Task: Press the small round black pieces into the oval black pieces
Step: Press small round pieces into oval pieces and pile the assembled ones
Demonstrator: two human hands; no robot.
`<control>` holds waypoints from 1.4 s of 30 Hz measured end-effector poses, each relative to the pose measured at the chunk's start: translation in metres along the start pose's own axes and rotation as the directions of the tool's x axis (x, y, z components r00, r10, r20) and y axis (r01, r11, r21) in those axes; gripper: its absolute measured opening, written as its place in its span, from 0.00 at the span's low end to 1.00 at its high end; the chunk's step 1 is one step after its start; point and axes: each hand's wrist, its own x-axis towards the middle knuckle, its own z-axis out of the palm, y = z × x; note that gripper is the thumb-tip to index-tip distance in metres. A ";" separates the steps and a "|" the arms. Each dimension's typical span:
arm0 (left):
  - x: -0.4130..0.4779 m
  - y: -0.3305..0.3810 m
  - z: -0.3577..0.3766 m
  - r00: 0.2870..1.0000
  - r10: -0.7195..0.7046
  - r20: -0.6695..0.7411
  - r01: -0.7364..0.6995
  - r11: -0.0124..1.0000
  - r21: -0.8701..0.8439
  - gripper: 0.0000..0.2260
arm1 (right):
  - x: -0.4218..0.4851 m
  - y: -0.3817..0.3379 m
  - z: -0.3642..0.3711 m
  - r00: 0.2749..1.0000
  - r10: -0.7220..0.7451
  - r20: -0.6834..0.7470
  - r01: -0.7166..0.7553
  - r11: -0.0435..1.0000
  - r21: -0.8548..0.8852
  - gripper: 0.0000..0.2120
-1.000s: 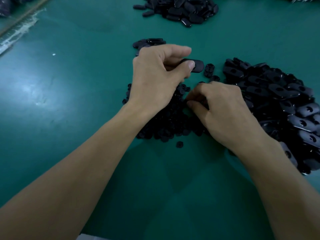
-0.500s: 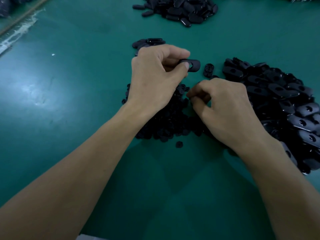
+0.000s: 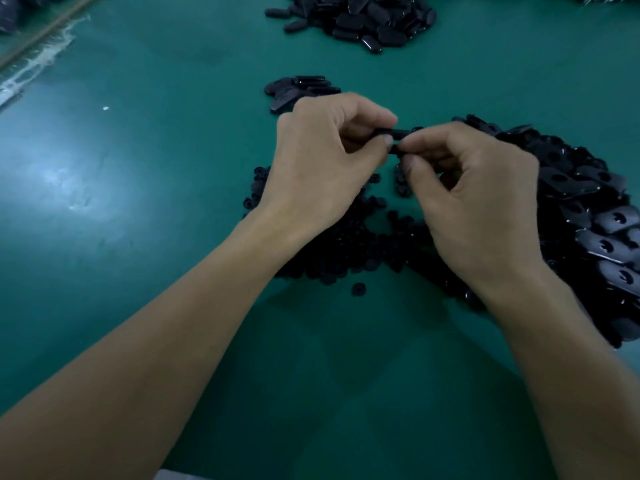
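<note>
The left hand (image 3: 322,161) pinches one flat oval black plastic piece (image 3: 394,134) between thumb and curled forefinger, clear of the green table mat (image 3: 138,174). The right hand (image 3: 485,206), fingers curled, pinches the same piece at its right end. Any round insert there is hidden by the fingertips. The oval piece looks light, rigid and smooth, so it is liable to slip. Hold it by its long edges and leave the hole clear. The heap of small round black pieces (image 3: 346,251) lies beneath both hands, and the heap of oval black pieces (image 3: 588,209) lies to the right.
</note>
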 end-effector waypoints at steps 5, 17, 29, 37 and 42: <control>-0.002 -0.001 0.002 0.998 0.017 0.055 -0.015 1.000 -0.024 0.10 | 0.002 0.004 -0.002 0.998 0.036 -0.059 -0.036 0.999 0.004 0.07; -0.005 0.005 0.003 0.996 0.058 0.064 -0.059 0.998 0.004 0.08 | 0.004 -0.002 -0.001 0.996 0.080 -0.040 -0.076 0.992 0.102 0.15; -0.007 0.007 0.004 0.992 0.098 0.078 -0.101 0.994 0.039 0.10 | 0.001 -0.004 -0.002 0.984 0.127 -0.122 -0.113 0.987 0.115 0.19; -0.006 0.009 0.005 0.997 0.060 0.057 -0.061 0.998 0.009 0.10 | 0.000 -0.003 0.002 0.987 0.071 -0.144 -0.053 0.991 0.124 0.21; -0.005 0.008 0.004 0.997 0.040 0.064 -0.041 0.999 0.022 0.09 | 0.003 0.002 0.000 0.989 0.097 -0.113 -0.078 0.985 0.155 0.21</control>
